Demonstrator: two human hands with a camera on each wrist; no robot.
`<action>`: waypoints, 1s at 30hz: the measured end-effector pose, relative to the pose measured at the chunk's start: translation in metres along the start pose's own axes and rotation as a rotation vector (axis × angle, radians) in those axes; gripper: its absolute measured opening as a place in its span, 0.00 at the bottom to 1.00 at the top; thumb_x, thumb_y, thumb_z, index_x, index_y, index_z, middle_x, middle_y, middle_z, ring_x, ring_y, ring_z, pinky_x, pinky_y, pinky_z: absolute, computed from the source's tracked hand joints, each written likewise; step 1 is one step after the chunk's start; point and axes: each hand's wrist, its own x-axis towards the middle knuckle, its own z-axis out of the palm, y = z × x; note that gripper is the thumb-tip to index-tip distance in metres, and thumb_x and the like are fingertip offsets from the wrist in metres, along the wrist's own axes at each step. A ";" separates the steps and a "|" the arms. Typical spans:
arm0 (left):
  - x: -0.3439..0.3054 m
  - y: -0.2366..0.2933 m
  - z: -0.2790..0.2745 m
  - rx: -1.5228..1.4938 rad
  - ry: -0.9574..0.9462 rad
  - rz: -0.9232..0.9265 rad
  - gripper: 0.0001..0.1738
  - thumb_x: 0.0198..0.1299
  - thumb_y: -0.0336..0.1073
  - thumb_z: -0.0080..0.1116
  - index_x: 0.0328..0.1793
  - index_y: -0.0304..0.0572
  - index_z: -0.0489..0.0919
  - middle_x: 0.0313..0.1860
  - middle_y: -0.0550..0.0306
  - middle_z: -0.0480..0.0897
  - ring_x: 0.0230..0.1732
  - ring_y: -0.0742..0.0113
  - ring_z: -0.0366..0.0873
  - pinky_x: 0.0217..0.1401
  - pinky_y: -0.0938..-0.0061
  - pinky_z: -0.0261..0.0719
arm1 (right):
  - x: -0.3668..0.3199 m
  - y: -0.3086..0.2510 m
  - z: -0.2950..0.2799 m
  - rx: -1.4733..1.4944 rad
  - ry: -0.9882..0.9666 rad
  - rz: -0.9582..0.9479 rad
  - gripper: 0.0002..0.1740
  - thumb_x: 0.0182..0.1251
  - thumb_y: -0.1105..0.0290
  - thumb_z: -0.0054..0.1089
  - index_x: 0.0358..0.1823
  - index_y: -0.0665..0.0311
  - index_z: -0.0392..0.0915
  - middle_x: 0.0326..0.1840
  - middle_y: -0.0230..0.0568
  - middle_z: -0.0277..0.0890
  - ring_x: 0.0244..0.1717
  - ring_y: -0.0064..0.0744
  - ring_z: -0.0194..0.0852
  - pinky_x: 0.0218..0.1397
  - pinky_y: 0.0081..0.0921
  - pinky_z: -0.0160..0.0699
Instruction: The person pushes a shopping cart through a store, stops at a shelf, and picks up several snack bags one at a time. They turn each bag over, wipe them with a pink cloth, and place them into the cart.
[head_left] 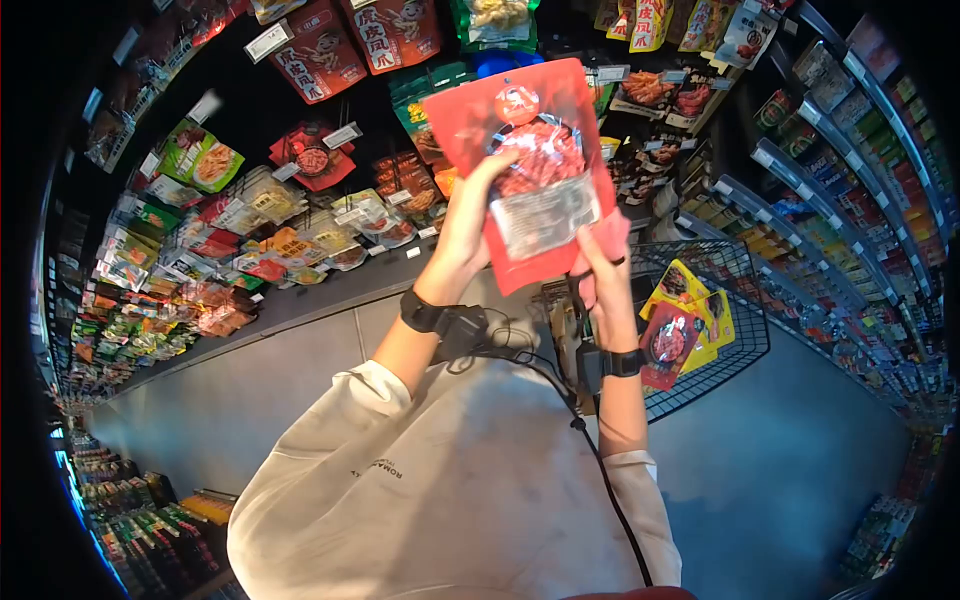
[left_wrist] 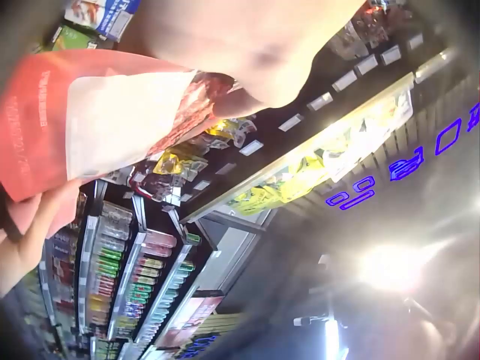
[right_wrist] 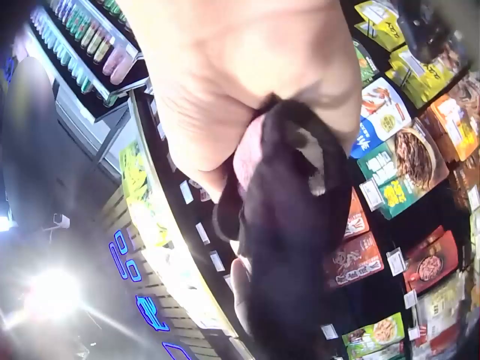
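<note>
Both hands hold up a red snack pouch [head_left: 548, 215] with a clear window showing reddish food and a pale printed label. My left hand [head_left: 468, 225] grips its left side, thumb across the front. At the lower right corner, my right hand [head_left: 606, 278] pinches the pouch with the thumb on its face. A pink item [head_left: 616, 238] shows by the right fingers; its kind is unclear. In the right wrist view a black strap [right_wrist: 289, 180] loops near the right palm. The left wrist view shows the pouch [left_wrist: 120, 120] from its label side.
A black wire basket [head_left: 755, 345] at the right holds yellow packs [head_left: 718, 318] and another red pouch [head_left: 668, 345]. Hanging snack bags [head_left: 270, 200] fill the rack ahead and left. Shelves of packaged goods [head_left: 830, 170] line the right. A black cable [head_left: 620, 490] runs down the person's front.
</note>
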 end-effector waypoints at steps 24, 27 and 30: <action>-0.030 -0.045 0.041 0.341 -0.213 -0.328 0.29 0.71 0.40 0.58 0.73 0.35 0.68 0.67 0.50 0.77 0.65 0.62 0.77 0.70 0.65 0.74 | -0.072 -0.036 -0.065 -0.273 0.102 0.079 0.21 0.67 0.59 0.70 0.52 0.69 0.80 0.45 0.28 0.79 0.47 0.15 0.74 0.50 0.19 0.74; -0.014 -0.052 0.016 0.478 -0.341 -0.269 0.40 0.72 0.39 0.58 0.81 0.30 0.53 0.74 0.41 0.67 0.76 0.58 0.64 0.78 0.65 0.64 | -0.086 -0.029 -0.107 -0.469 0.336 0.000 0.21 0.68 0.60 0.70 0.50 0.71 0.79 0.42 0.30 0.79 0.43 0.17 0.73 0.46 0.21 0.73; -0.013 -0.021 0.017 0.500 -0.337 -0.174 0.32 0.74 0.38 0.51 0.79 0.29 0.58 0.71 0.34 0.72 0.73 0.50 0.72 0.77 0.60 0.67 | -0.094 -0.028 -0.157 -0.821 0.689 -0.176 0.23 0.68 0.53 0.69 0.40 0.70 0.78 0.25 0.28 0.76 0.27 0.21 0.71 0.30 0.28 0.73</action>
